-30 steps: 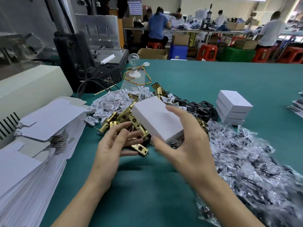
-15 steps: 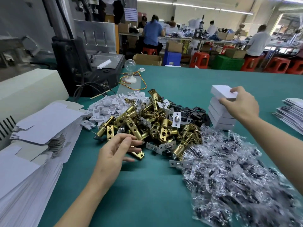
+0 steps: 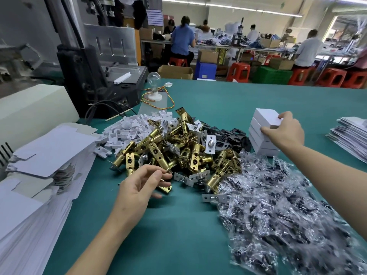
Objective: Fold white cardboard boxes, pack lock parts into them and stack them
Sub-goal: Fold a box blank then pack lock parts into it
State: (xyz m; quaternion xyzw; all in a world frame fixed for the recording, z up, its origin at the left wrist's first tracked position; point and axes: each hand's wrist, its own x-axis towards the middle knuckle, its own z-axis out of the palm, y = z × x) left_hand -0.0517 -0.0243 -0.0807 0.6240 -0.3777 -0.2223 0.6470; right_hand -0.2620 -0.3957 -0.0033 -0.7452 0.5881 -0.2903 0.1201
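In the head view, our right hand (image 3: 284, 133) has carried the box (image 3: 266, 118) from over the latches (image 3: 178, 147) onto the stack (image 3: 258, 143) toward the table's (image 3: 208, 100) far right, thumb and fingers still clamped on it. Our left hand (image 3: 137, 187) hangs loosely curled, gripping nothing, at the pile's near edge. One pack looks finished; letting go remains.

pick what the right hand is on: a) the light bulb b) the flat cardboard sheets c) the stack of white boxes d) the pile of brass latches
c: the right hand grips the top box of the stack of white boxes, thumb on its near side.
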